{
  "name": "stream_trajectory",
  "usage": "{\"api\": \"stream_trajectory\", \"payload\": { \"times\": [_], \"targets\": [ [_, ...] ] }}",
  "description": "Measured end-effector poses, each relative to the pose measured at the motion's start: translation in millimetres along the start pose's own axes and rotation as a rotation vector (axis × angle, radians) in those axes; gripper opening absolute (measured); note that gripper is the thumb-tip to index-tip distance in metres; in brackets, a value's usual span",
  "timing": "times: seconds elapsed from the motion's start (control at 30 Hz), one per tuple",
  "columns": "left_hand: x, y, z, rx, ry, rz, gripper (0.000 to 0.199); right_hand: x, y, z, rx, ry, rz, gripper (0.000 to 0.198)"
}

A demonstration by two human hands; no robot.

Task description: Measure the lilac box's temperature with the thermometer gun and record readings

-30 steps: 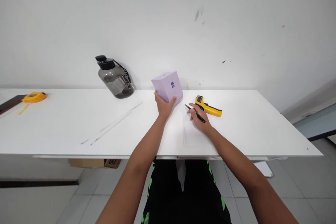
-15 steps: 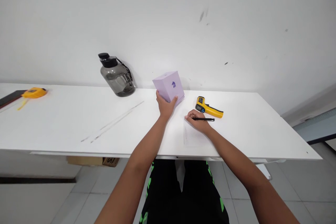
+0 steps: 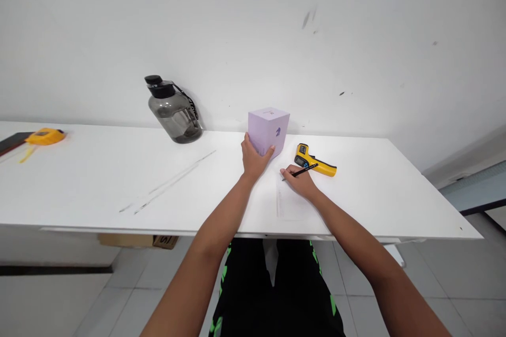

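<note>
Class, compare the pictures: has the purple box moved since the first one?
Yes: the purple box has shifted rightward in the view, closer to the stationary yellow thermometer gun.

On the table [image 3: 197,189], the box [image 3: 269,131] is near the wall [image 3: 237,37], the left hand [image 3: 255,160] gripping its near side. Left of it, by the wall, is the water bottle [image 3: 174,116]; far left lies the tape measure [image 3: 46,137]. Right of the box lies the infrared thermometer [image 3: 323,167]. Just before that, the right hand [image 3: 299,181] holds the pen [image 3: 301,171] over the paper sheet [image 3: 292,208]. Below the table's near edge, left of the legs [image 3: 249,279], is the cardboard carton [image 3: 126,240].
</note>
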State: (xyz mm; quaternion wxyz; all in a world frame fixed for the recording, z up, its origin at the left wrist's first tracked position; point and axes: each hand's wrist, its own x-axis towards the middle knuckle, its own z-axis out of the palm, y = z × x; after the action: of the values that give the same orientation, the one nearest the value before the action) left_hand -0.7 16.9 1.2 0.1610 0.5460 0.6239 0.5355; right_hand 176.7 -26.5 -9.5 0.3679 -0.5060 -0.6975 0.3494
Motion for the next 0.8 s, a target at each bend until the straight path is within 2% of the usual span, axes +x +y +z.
{"api": "stream_trajectory", "payload": {
  "times": [0.33,0.57,0.8],
  "targets": [
    [0.2,-2.5,0.4,0.039,-0.038,0.035,0.107,-0.4,-1.8,0.4,-0.006,-0.025,0.02,0.037],
    [3.6,-9.7,3.5,-0.023,0.029,0.037,0.103,-0.4,-1.5,0.7,0.019,-0.025,0.006,0.038],
    [3.2,-12.7,3.1,-0.086,0.153,0.244,0.096,-0.6,3.2,1.6,0.003,-0.022,-0.004,0.039]
  ]
}}
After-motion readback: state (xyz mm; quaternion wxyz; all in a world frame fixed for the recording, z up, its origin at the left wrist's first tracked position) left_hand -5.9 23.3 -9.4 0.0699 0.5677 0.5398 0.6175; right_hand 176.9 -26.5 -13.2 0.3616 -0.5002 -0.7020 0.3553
